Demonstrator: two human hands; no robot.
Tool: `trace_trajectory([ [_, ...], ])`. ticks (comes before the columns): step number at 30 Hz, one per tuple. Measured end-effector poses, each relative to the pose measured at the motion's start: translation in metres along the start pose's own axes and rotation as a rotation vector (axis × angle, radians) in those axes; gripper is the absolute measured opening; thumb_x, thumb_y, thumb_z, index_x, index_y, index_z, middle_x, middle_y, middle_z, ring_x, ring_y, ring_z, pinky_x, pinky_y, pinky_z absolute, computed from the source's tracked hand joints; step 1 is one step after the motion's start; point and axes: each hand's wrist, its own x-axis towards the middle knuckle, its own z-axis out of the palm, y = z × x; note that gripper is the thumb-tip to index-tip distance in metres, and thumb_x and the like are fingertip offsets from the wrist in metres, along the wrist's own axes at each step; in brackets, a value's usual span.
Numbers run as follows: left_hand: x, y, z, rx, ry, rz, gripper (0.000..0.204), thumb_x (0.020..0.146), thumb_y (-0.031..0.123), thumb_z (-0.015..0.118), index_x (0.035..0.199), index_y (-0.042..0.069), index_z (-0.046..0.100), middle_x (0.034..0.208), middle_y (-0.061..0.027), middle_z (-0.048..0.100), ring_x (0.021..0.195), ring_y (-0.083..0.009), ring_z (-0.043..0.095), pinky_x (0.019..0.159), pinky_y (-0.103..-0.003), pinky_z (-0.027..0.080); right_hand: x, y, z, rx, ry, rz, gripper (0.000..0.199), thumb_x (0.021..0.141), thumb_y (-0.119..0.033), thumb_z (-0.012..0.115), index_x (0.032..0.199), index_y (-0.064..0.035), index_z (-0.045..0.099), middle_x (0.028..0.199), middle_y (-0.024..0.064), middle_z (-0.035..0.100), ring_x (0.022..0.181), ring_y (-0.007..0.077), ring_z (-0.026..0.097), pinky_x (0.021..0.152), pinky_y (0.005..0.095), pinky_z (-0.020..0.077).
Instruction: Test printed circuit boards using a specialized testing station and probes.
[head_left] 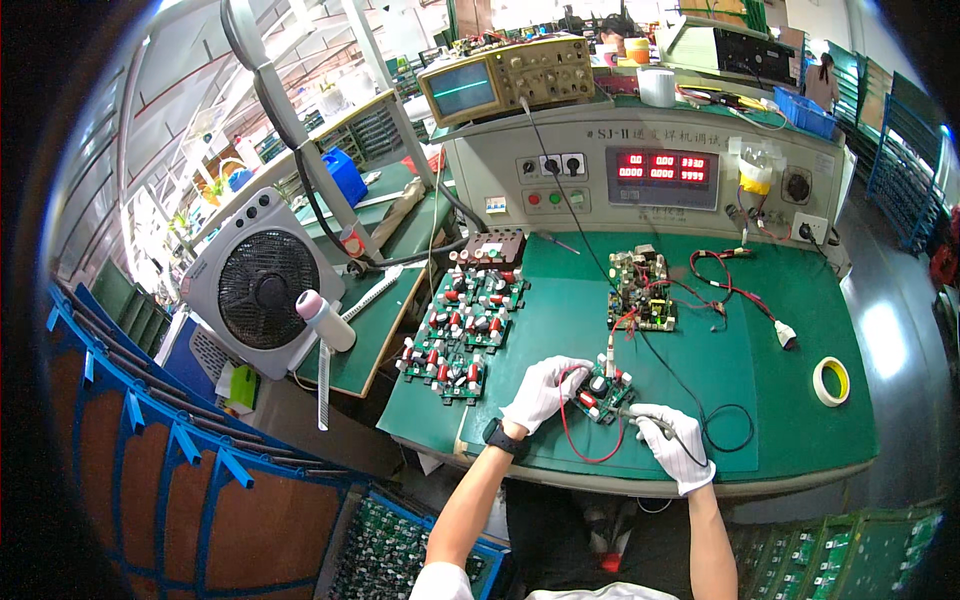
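Note:
A small green circuit board [606, 396] with red and white parts lies near the front of the bench mat. At its left edge is my left hand [540, 394], white-gloved, fingers closed on the board's side. From those fingers a red wire [575, 445] loops down and round to the board's right side. My right hand [676, 448], gloved too, grips a test probe [637, 415] whose tip reaches the board's lower right. The probe's black cable [690, 389] leads up to the oscilloscope [508, 80]. A white connector [611, 358] stands at the board's top edge.
Several similar boards [465, 335] sit to the left. Behind the work, a larger board [642, 290] has red wires ending in a white plug [785, 334]. A tape roll [831, 382] lies right. A fan [268, 282] and bottle [325, 322] stand left; board racks [835, 555] flank me.

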Motion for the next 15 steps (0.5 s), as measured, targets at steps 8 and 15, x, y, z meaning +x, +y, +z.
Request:
trace_trajectory([
  [8,0.001,0.006,-0.001,0.088,-0.004,0.051,0.022,0.099,0.019,0.072,0.115,0.005,0.077,0.095,-0.0106,0.075,0.083,-0.0164,0.07,0.076,-0.031,0.055,-0.001,0.001,-0.001,0.026,-0.01,0.06,0.019,0.097,-0.006,0.066,0.113,-0.0015,0.075,0.086,0.0106,0.076,0.069,0.0144,0.071,0.064,0.0287,0.0547],
  [15,0.0,-0.003,0.0,0.075,0.031,0.153,0.02,0.099,0.011,0.071,0.117,0.005,0.076,0.094,-0.0079,0.074,0.078,-0.0123,0.067,0.07,-0.029,0.054,-0.002,0.011,0.002,0.006,-0.002,0.005,0.021,0.097,-0.007,0.066,0.115,-0.003,0.075,0.088,0.0093,0.077,0.07,0.0141,0.07,0.066,0.029,0.0547],
])
